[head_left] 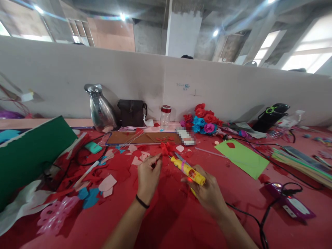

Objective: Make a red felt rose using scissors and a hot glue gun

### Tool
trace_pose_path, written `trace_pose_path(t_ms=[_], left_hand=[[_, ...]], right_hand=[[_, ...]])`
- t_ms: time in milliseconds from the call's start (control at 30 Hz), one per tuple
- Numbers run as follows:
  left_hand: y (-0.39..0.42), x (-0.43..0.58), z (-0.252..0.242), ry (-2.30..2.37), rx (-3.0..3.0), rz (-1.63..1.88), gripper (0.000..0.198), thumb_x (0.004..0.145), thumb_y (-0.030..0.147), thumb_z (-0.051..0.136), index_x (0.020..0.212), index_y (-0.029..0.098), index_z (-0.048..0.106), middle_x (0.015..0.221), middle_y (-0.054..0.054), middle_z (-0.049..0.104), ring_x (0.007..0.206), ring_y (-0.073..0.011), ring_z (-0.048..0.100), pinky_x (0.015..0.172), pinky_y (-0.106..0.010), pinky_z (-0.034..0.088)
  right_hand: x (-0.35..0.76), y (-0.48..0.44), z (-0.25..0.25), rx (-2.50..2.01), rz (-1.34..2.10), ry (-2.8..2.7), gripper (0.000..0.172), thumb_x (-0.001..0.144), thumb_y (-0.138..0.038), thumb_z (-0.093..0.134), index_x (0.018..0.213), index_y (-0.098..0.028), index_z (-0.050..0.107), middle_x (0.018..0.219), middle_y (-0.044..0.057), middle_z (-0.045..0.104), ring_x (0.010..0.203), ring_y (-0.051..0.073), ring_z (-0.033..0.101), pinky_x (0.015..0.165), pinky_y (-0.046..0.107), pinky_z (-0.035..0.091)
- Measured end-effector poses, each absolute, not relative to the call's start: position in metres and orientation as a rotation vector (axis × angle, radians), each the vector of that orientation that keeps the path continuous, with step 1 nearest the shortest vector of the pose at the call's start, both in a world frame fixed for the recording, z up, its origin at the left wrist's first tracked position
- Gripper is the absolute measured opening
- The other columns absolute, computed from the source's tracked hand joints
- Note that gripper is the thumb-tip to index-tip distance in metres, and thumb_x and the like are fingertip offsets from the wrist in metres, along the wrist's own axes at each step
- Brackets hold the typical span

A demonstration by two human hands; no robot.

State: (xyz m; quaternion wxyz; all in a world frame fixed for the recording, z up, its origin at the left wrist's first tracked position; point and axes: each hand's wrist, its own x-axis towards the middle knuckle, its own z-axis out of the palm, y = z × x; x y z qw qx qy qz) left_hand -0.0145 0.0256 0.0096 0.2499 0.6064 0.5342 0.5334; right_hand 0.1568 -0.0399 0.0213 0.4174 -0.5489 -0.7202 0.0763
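Observation:
My right hand is closed round a yellow glue gun, whose nozzle points up and left toward a small red paper flower. My left hand, with a black band on the wrist, pinches the thin wire stem just left of that flower. Both hands hover over the red table cover amid paper scraps. A black cord runs from the glue gun off to the lower right.
A bouquet of red, blue and purple paper flowers, a glass jar, a dark bag and a silver vase stand along the partition. A green board lies left, green paper right, a purple device lower right.

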Motion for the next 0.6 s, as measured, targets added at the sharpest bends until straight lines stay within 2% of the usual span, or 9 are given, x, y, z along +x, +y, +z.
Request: trace_pose_path(t_ms=[333,600], left_hand=[[0.0236,-0.0146,0.0138,1.427,1.614,1.466,0.026,0.074,0.021,0.051,0.082,0.018,0.075,0.073,-0.005,0.071,0.067,-0.0161,0.060,0.063,-0.025,0.045],[0.0236,-0.0149,0.0145,1.409,1.584,1.474,0.027,0.073,0.023,0.051,0.083,0.016,0.075,0.071,-0.006,0.071,0.065,-0.0160,0.060,0.062,-0.026,0.046]], right_hand=[[0.1540,-0.0377,0.0226,-1.385,0.195,-1.781,0.025,0.089,-0.042,0.045,0.073,-0.023,0.045,0.062,0.000,0.059,0.050,0.013,0.055,0.045,0.021,0.038],[0.1560,-0.0372,0.0226,-1.392,0.237,-1.779,0.027,0.089,-0.043,0.046,0.072,-0.022,0.046,0.063,0.001,0.060,0.052,0.013,0.057,0.047,0.021,0.039]])
